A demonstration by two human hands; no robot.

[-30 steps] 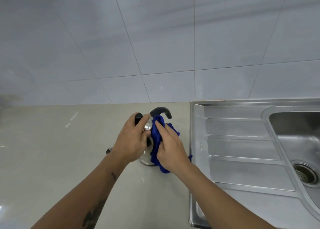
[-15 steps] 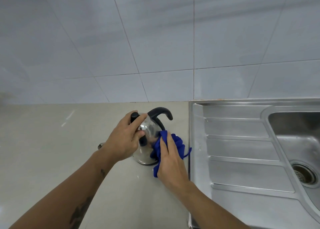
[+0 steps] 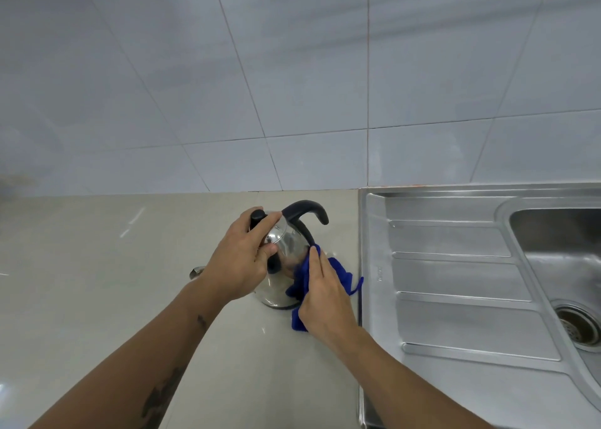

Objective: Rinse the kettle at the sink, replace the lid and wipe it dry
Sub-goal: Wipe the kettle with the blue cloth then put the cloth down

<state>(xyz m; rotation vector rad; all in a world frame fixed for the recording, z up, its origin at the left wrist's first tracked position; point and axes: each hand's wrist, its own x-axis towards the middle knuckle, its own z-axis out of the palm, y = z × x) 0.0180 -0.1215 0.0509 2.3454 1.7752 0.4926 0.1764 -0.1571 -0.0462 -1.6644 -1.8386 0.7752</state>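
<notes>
1. Standing on the pale beige countertop (image 3: 97, 298), the shiny stainless-steel kettle (image 3: 289, 249) with its curved black handle (image 3: 304, 209) sits between the two hands.
2. The left hand (image 3: 240, 259) is curled over the kettle's top, fingers around the black lid knob (image 3: 257, 215) and thumb against the steel body.
3. The right hand (image 3: 325, 295) presses a crumpled blue cloth (image 3: 338, 275) against the kettle's lower side with straight fingers; whether it also grips the cloth I cannot tell.
4. To the right of the right hand lies the ribbed stainless-steel sink drainboard (image 3: 455, 282), its basin drain (image 3: 582, 328) farther right.
5. A white tiled wall (image 3: 292, 71) rises beyond both hands.
</notes>
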